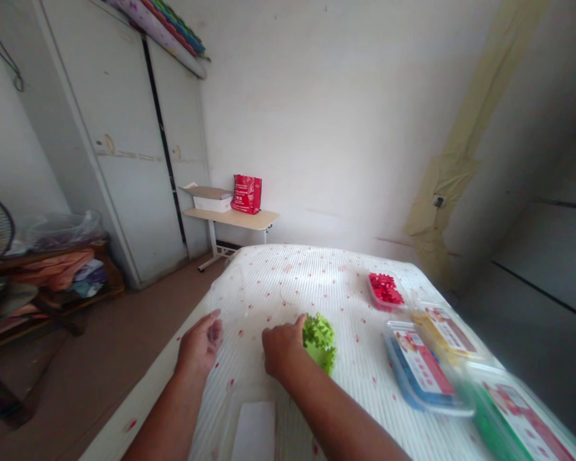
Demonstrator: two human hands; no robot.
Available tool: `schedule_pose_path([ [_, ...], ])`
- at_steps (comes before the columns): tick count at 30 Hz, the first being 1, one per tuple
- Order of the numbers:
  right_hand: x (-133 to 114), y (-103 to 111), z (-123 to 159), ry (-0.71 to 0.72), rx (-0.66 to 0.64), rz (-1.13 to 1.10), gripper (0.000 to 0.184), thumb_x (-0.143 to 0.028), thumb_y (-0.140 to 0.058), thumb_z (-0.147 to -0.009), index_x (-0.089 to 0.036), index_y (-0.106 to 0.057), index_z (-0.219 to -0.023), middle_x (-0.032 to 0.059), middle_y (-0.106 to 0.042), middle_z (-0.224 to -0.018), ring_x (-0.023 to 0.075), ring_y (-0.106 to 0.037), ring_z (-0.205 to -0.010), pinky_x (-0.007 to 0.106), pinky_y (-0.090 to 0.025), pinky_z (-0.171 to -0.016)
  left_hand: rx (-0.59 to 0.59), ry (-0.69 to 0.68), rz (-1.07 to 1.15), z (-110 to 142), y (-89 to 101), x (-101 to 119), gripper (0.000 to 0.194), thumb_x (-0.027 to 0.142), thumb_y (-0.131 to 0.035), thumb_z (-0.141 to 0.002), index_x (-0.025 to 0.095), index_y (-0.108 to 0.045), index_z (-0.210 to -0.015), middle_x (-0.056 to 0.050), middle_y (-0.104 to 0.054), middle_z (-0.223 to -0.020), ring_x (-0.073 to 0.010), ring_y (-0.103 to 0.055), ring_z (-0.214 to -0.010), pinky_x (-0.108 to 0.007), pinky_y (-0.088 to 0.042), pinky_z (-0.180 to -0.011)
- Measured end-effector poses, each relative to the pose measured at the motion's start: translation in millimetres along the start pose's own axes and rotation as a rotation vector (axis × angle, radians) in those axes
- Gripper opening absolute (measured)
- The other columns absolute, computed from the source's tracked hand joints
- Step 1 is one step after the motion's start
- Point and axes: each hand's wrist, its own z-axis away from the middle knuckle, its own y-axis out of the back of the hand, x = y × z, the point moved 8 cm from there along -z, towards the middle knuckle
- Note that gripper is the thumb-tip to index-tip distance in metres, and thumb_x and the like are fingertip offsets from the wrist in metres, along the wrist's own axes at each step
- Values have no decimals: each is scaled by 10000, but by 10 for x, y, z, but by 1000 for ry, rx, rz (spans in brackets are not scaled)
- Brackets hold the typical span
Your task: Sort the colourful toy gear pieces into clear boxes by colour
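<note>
While the right hand (284,346) was at the heaped green pieces (320,338), lower centre of frame, light touch seemed wisest; its grip, like the curled left hand (199,342)'s, couldn't be told.

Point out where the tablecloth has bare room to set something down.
Free: the far middle, left of the red pieces; also the strip between the green pieces and blue box. Crowded: the right edge, around the yellow box.

I watch through a single head-worn camera, set above the near end of the bench (352,358), facing forward and down, close over both forearms (168,410), with the far edge (326,248) mid-frame and the wall (336,121) beyond.
</note>
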Motion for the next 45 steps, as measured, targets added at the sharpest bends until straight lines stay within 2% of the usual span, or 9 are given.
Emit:
schedule_pose_path([
  [4,83,340,165,150,282,-223,368,-311,-604,-692,-214,-555,-1044,87,-654,-994,244,-596,-921,559,-296,-913,-9,-7,9,-25,7,-13,164,184,-657,-557,142,-619,-711,51,-503,-478,-48,-433,-404,-186,-292,-434],
  [7,421,659,325,195,452,-428,328,-258,-566,-718,-223,-552,-1044,50,-641,-997,168,-577,-888,351,-376,-835,-14,-11,26,-41,6,-22,179,170,-642,-561,138,-627,-736,50,-504,-475,-42,-420,-387,-175,-282,-413],
  [10,814,805,451,140,467,-425,300,-210,-579,-701,-220,-600,-1001,37,-652,-970,155,-573,-849,299,-371,-792,-20,-15,47,-52,-2,-31,180,154,-653,-555,136,-623,-731,51,-509,-484,-34,-420,-383,-170,-303,-414],
  [14,1001,655,567,121,355,-322,302,-211,-622,-685,-235,-636,-985,31,-669,-926,163,-578,-835,278,-370,-753,-35,-18,60,-52,-20,-46,161,145,-679,-548,131,-610,-693,50,-506,-487,-31,-438,-397,-157,-306,-410],
  [19,880,281,594,171,266,-249,150,-226,-622,-715,-217,-662,-859,32,-657,-849,162,-563,-853,245,-374,-706,-51,-18,58,-20,-35,-40,171,164,-701,-542,126,-600,-674,49,-503,-483,-32,-426,-393,-155,-282,-391],
  [25,847,214,649,290,342,-275,109,-300,-587,-787,-231,-670,-802,23,-677,-887,180,-538,-983,301,-393,-830,-27,-11,60,16,-44,-26,176,148,-691,-546,129,-603,-698,54,-506,-487,-39,-447,-411,-168,-316,-424],
  [33,913,233,695,296,505,-437,156,-281,-587,-783,-190,-700,-841,97,-514,-1301,227,-447,-1198,366,-378,-975,-32,-12,40,44,-60,-33,194,150,-685,-525,126,-611,-703,56,-510,-480,-37,-440,-406,-168,-300,-423],
  [38,1485,363,883,44,784,-549,213,-239,-461,-841,-184,-661,-891,93,-660,-989,189,-589,-949,351,-459,-852,-58,-23,12,70,-97,-68,240,173,-706,-498,130,-641,-725,42,-536,-501,-45,-459,-426,-173,-311,-437],
  [45,1617,116,777,4,708,-667,223,-252,-459,-833,-192,-667,-884,60,-692,-874,169,-625,-818,306,-484,-761,-107,-47,-16,79,-148,-132,239,183,-724,-494,131,-657,-716,32,-541,-503,-45,-459,-428,-166,-306,-422],
])
